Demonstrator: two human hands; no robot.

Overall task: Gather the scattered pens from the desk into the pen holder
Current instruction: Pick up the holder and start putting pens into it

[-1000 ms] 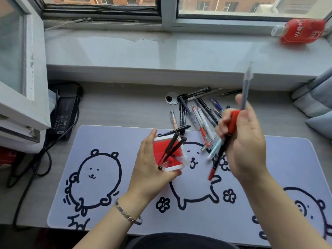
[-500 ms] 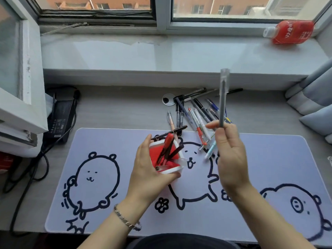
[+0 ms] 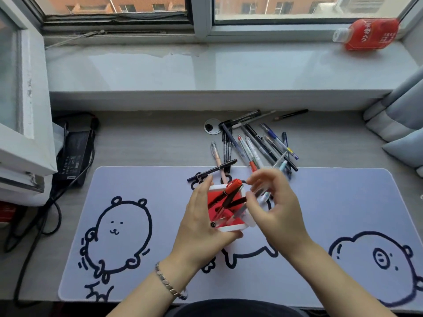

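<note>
My left hand (image 3: 199,225) grips the pen holder (image 3: 231,228), a white-rimmed cup with a red inside, tilted toward me above the desk mat. A red-capped marker (image 3: 232,187) and two dark pens stick out of it. My right hand (image 3: 279,216) is right beside the holder's right rim, blurred, its fingers on a clear pen (image 3: 263,196) whose lower end reaches into the holder. Several scattered pens (image 3: 258,145) lie in a pile on the desk behind the hands. A black pen (image 3: 212,170) and a pink-tipped pen (image 3: 216,154) lie apart at the pile's left.
A white desk mat (image 3: 137,184) with bear drawings covers the near desk. A round cable grommet (image 3: 211,126) sits behind the pile. A power adapter (image 3: 71,154) with cables lies far left, grey cushions (image 3: 400,124) at right, a red bottle (image 3: 368,34) on the sill.
My right hand dropped the red-capped pen into the holder, then came down from holding the clear pen upright and brought it to the holder's mouth. My left hand kept the holder.
</note>
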